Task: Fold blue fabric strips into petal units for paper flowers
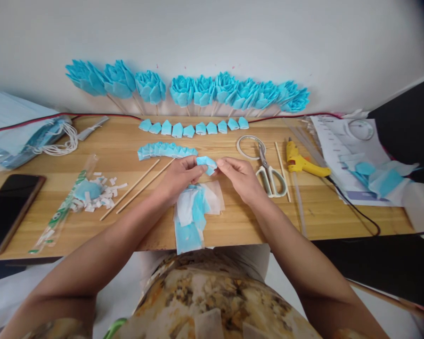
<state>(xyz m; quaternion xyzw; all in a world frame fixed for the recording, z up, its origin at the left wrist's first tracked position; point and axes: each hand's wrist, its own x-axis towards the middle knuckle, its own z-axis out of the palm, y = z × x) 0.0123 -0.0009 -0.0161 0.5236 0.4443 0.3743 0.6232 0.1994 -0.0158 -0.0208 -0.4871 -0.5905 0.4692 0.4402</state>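
Between my two hands is a small folded blue petal (207,164) with a white inner side. My left hand (185,173) pinches its left end, and the fingertips of my right hand (237,175) close on its right end. Below them lie loose blue and white fabric pieces (194,216), reaching over the table's front edge. Just beyond my left hand is a tight row of folded blue petals (166,150). Farther back, a spaced row of single petals (177,130) crosses the table. Two wooden sticks (134,188) lie left of my left hand.
Blue flowers on sticks (205,89) lean along the wall. To the right are scissors (268,176), a tape roll (243,141), a yellow glue gun (300,160) and papers with scraps (346,160). A phone (10,207), paper bits (108,193) and bagged masks (24,136) are left.
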